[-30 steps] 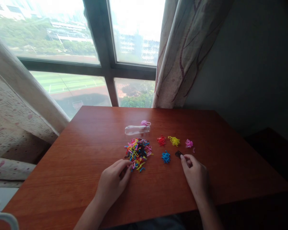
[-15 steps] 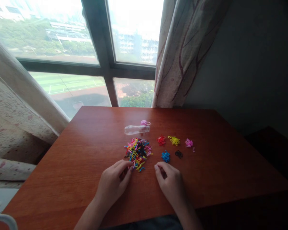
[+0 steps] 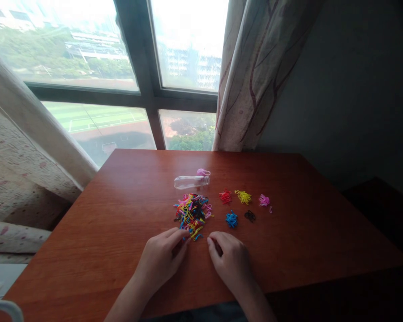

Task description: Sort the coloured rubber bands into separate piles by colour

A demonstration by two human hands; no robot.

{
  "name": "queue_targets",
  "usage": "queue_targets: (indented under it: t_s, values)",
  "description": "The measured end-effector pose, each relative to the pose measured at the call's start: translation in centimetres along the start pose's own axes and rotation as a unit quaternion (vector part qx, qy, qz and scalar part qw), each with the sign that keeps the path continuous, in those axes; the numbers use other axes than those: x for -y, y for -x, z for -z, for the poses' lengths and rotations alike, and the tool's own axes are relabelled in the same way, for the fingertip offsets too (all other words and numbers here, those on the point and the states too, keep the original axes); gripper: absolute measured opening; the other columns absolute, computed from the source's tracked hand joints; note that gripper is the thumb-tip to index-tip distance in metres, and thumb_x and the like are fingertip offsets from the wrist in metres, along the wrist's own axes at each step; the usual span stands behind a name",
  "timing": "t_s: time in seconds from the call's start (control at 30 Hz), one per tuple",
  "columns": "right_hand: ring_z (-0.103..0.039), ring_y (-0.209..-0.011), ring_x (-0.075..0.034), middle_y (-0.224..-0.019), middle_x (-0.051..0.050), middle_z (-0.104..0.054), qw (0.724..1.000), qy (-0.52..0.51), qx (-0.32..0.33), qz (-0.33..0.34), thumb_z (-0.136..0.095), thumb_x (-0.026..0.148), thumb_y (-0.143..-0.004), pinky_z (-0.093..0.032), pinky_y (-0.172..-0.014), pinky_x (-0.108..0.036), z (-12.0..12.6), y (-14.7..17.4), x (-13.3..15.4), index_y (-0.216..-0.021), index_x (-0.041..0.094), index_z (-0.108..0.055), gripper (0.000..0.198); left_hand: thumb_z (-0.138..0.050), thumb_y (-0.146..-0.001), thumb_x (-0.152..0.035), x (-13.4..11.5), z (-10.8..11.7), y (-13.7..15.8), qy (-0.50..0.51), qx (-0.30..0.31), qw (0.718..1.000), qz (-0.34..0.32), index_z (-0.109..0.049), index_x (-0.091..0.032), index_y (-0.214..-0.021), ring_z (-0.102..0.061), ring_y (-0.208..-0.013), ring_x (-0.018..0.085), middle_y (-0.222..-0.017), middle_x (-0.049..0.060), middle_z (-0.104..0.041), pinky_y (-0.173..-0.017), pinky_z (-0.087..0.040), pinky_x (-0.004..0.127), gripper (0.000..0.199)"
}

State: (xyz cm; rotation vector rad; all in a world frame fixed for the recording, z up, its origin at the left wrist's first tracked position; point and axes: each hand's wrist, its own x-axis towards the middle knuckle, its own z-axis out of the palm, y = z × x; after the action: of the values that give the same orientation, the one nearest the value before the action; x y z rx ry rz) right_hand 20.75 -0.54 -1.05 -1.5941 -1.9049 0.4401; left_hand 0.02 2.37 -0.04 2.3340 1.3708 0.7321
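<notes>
A mixed pile of small coloured loops (image 3: 192, 212), thin and pin-like, lies in the middle of the table. At its near left edge my left hand (image 3: 163, 255) is closed, thumb and forefinger pinched together against the lowest pieces; what they hold is hidden. My right hand (image 3: 230, 257) is closed in a pinch just right of the pile's near end, and I cannot make out anything in its fingertips. To the right sit small single-colour heaps: red loops (image 3: 225, 197), yellow loops (image 3: 243, 197), pink loops (image 3: 264, 201), blue loops (image 3: 231, 219) and black loops (image 3: 250, 216).
Behind the pile a clear plastic bottle (image 3: 190, 182) lies on its side, with a pink cap-like piece with a loop (image 3: 203, 172) beside its neck. The brown wooden table (image 3: 305, 232) reaches to a window with curtains (image 3: 251, 80). A white curved object (image 3: 5, 306) shows at lower left.
My right hand has moved left, closer to my left hand and the pile. My left hand has shifted slightly right and nearer to me. The heaps look the same.
</notes>
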Motion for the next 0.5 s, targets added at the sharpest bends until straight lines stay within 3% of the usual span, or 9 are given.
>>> queue_targets:
  t_s: [0.5]
  values:
    - [-0.064, -0.075, -0.017, -0.079, -0.001, -0.069, 1.000, 0.002, 0.005, 0.008, -0.048, 0.018, -0.093, -0.039, -0.069, -0.025, 0.01, -0.10, -0.07, -0.084, 0.022, -0.063, 0.017, -0.046, -0.095, -0.023, -0.13, -0.26, 0.02, -0.061, 0.019, 0.998, -0.025, -0.064, -0.024, -0.097, -0.069, -0.074, 0.017, -0.089, 0.001, -0.073, -0.065, -0.050, 0.025, 0.018]
